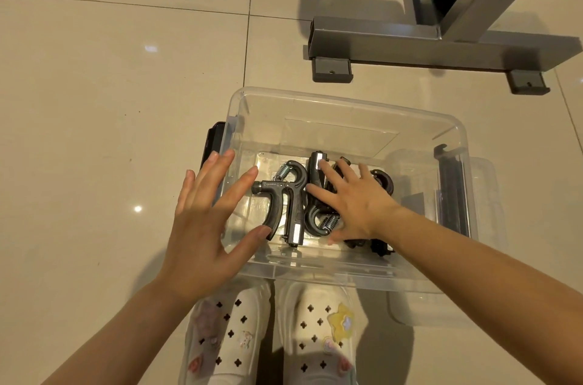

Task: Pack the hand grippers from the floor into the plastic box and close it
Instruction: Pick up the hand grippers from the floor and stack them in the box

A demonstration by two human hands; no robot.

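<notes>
A clear plastic box [318,107] stands open on the tiled floor in front of my feet. Several black hand grippers lie on its bottom; one [284,195] is in plain sight at the left, and others [318,220] are partly hidden under my right hand. My right hand [350,201] lies flat inside the box, its straight fingers pressing on the grippers. Spread and holding nothing, my left hand [208,220] hovers over the box's left rim. The clear lid [485,258] lies under and beside the box at the right.
A grey metal frame foot [426,44] rests on the floor just behind the box. A black latch [213,145] sticks out on the box's left side, and another black latch [451,189] shows on the right. My white clogs [315,331] stand at the box's near edge.
</notes>
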